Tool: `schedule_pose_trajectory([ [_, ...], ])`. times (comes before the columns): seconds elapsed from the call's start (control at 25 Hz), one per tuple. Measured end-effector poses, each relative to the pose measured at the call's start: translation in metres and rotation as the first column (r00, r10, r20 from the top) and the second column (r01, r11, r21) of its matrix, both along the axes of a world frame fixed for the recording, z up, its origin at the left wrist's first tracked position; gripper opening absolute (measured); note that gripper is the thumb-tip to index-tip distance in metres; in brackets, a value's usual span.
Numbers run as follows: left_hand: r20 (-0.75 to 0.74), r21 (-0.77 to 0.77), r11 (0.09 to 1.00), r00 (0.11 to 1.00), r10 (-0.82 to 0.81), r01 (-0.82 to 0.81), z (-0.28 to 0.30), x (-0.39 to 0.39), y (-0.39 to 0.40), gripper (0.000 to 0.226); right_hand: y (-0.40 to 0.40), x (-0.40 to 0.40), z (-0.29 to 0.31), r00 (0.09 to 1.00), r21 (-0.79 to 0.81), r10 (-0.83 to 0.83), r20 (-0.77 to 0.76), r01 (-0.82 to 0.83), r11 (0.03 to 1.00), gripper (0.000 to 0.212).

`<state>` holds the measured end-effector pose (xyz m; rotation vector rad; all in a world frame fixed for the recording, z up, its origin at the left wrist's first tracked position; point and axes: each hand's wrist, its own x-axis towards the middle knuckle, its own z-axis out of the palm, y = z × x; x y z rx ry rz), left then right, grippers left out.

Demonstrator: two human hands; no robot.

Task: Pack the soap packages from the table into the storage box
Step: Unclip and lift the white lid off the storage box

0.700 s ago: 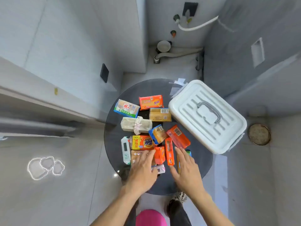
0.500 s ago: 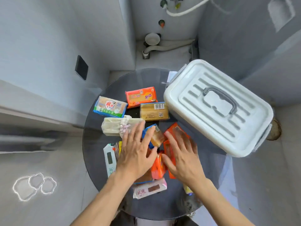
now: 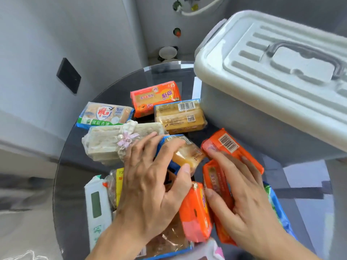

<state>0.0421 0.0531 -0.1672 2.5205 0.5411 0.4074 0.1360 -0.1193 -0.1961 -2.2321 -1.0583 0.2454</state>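
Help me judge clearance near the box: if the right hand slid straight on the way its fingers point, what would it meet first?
Probably the storage box wall; the right hand lies on orange soap packages, fingers pointing up-left.

Round dark glass tabletop, pale grey wall with a black square plate, white curved hose and round white cup beyond, grey floor.
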Motion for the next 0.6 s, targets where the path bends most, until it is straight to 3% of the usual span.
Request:
schedule_pose_trajectory([
  [0.32,0.105,0.014,1.0,0.994,-0.022,0.02,-0.014,-0.006,0.002,0.041,-0.006,0.0,-0.012,0.999,0.154,-0.011,-0.039,0.017,0.988,0.064],
  [0.6,0.087,0.009,1.0,0.996,-0.004,0.003,-0.007,-0.014,-0.016,0.047,-0.033,-0.009,0.012,0.995,0.133,0.089,0.05,-0.095,0.987,0.059],
])
